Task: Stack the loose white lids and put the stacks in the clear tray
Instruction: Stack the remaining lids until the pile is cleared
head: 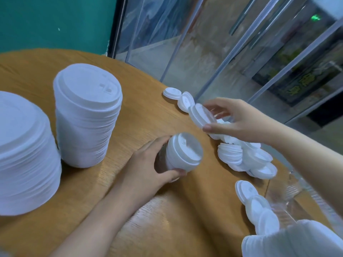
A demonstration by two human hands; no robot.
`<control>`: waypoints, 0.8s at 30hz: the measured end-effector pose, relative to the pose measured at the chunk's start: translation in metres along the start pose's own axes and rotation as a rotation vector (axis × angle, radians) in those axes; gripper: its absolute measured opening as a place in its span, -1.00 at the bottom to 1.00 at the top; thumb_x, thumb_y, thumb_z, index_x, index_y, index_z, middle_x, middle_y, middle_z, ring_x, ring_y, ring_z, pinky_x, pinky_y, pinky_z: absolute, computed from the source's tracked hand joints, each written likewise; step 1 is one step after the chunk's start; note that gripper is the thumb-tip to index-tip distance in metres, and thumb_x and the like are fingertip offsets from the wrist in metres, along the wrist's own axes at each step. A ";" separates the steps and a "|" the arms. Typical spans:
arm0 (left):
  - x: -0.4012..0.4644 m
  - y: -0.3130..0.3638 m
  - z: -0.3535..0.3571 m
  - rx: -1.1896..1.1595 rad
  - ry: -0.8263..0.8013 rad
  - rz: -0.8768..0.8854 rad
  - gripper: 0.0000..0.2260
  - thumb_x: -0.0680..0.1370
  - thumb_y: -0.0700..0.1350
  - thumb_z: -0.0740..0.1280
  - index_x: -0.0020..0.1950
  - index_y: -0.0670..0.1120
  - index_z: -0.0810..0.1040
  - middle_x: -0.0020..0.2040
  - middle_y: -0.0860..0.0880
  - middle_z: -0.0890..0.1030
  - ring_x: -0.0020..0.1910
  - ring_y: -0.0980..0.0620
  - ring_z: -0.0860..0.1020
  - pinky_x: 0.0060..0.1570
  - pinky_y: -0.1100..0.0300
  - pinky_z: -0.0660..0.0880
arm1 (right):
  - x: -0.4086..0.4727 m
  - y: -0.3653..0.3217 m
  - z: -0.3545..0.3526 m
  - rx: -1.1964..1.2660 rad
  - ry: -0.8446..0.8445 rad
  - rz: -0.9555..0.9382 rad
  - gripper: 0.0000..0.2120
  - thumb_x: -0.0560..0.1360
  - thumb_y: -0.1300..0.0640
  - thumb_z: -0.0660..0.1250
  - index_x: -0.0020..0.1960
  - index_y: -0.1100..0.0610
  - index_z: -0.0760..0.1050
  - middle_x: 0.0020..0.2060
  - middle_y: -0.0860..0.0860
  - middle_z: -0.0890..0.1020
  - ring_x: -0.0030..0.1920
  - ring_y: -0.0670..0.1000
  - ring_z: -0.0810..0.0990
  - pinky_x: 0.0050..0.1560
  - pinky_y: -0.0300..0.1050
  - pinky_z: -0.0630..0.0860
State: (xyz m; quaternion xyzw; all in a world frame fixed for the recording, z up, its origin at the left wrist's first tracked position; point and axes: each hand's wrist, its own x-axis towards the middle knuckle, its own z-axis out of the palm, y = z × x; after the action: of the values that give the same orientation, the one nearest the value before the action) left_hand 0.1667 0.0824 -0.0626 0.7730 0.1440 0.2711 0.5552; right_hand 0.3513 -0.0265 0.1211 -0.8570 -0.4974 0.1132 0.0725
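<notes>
**Lids on round wooden table: two hands at work**

- Left hand (148, 164): fingers and thumb curled round a short stack of white lids (182, 152), held tilted just above the wooden table (130, 86).
- Right hand (235, 121): thumb and fingers pinch a single white lid (201, 115) by its rim, held on edge, up and right of the left hand's stack and apart from it.
- Loose lid pile (246, 158): heaped directly below the right hand and wrist, right of the held stack.
- Two loose lids (178, 98): beyond the right hand's fingertips, near the table's far edge.
- Row of overlapping lids (258, 206): near the right forearm, beside the clear tray (289, 193), whose contents cannot be made out.
- Two tall lid stacks (87, 117): standing well left of the left hand, one partly cut off by the frame
</notes>
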 end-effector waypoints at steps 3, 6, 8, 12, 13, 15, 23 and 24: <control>0.000 -0.001 0.000 -0.004 0.001 -0.006 -0.36 0.31 0.09 0.65 0.34 0.31 0.50 0.17 0.34 0.57 0.18 0.26 0.53 0.10 0.32 0.45 | -0.028 -0.025 0.008 -0.033 0.003 -0.056 -0.32 0.31 -0.37 0.43 0.34 -0.10 0.49 0.14 -0.29 0.59 0.16 -0.33 0.52 0.17 -0.43 0.44; 0.000 -0.001 0.000 -0.005 0.000 -0.014 -0.35 0.31 0.11 0.65 0.34 0.31 0.50 0.17 0.34 0.57 0.18 0.25 0.54 0.09 0.30 0.46 | -0.037 -0.031 0.022 -0.064 0.011 -0.051 -0.31 0.29 -0.42 0.39 0.33 -0.13 0.48 0.11 -0.34 0.55 0.18 -0.35 0.47 0.17 -0.43 0.44; 0.000 0.000 0.000 -0.007 0.000 -0.017 -0.35 0.31 0.11 0.65 0.34 0.31 0.50 0.16 0.33 0.58 0.17 0.25 0.54 0.08 0.30 0.46 | -0.037 -0.029 0.029 -0.069 0.000 -0.036 -0.32 0.30 -0.41 0.40 0.33 -0.13 0.48 0.10 -0.34 0.54 0.19 -0.38 0.45 0.13 -0.50 0.42; -0.001 -0.001 0.000 -0.003 -0.001 -0.009 -0.36 0.31 0.10 0.64 0.32 0.34 0.49 0.14 0.35 0.57 0.17 0.26 0.54 0.04 0.33 0.43 | -0.034 -0.024 0.035 -0.041 -0.024 -0.025 -0.33 0.36 -0.34 0.46 0.37 -0.07 0.49 0.16 -0.31 0.55 0.21 -0.34 0.46 0.17 -0.47 0.41; 0.000 -0.001 0.000 0.000 -0.002 -0.008 -0.36 0.31 0.11 0.64 0.32 0.35 0.48 0.15 0.36 0.56 0.17 0.27 0.53 0.05 0.32 0.44 | -0.034 -0.024 0.036 -0.024 -0.035 -0.025 -0.32 0.35 -0.35 0.46 0.37 -0.07 0.49 0.16 -0.32 0.55 0.21 -0.33 0.48 0.19 -0.43 0.43; 0.000 -0.001 -0.001 0.003 -0.005 -0.013 -0.34 0.31 0.12 0.64 0.34 0.36 0.47 0.15 0.37 0.56 0.16 0.28 0.53 0.08 0.28 0.47 | -0.033 -0.024 0.039 -0.020 -0.050 -0.042 -0.29 0.33 -0.38 0.43 0.38 -0.07 0.49 0.16 -0.34 0.55 0.22 -0.30 0.50 0.20 -0.37 0.46; 0.000 -0.002 -0.002 -0.005 -0.021 -0.021 -0.33 0.31 0.15 0.62 0.36 0.35 0.45 0.18 0.30 0.56 0.18 0.24 0.54 0.17 0.12 0.54 | -0.032 -0.024 0.049 -0.047 -0.033 -0.030 -0.33 0.31 -0.38 0.47 0.32 -0.14 0.47 0.10 -0.35 0.53 0.16 -0.32 0.49 0.12 -0.45 0.44; -0.001 -0.001 -0.002 -0.001 -0.022 -0.021 -0.33 0.31 0.15 0.62 0.36 0.36 0.45 0.18 0.31 0.56 0.18 0.25 0.54 0.16 0.13 0.53 | -0.033 -0.024 0.051 -0.036 -0.034 -0.021 -0.33 0.29 -0.39 0.47 0.31 -0.15 0.46 0.09 -0.36 0.53 0.16 -0.33 0.49 0.11 -0.46 0.44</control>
State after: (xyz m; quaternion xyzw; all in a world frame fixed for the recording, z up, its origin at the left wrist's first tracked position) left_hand 0.1655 0.0838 -0.0636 0.7741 0.1459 0.2571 0.5598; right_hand 0.3017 -0.0423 0.0821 -0.8508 -0.5096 0.1183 0.0498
